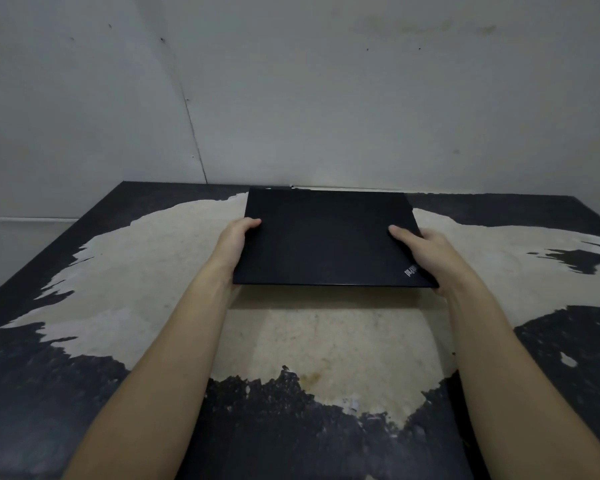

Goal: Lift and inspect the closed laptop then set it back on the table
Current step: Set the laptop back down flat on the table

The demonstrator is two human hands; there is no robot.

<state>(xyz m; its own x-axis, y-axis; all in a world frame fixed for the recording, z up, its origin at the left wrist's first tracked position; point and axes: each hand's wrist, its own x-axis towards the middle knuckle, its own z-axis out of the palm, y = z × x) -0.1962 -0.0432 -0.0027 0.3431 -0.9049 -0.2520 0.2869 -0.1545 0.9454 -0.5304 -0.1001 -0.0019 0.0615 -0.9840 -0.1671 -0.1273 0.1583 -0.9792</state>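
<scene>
A closed black laptop with a small logo at its near right corner is held lid-up over the middle of the table. Its near edge is raised, and a shadow falls on the surface below it. My left hand grips the left side, thumb on the lid and fingers hidden underneath. On the right side my right hand grips the same way, thumb lying on the lid. Whether the far edge touches the table I cannot tell.
The table is dark with a large worn pale patch across its middle. A grey wall rises directly behind the table's far edge. The table's left edge drops off at the left of the view.
</scene>
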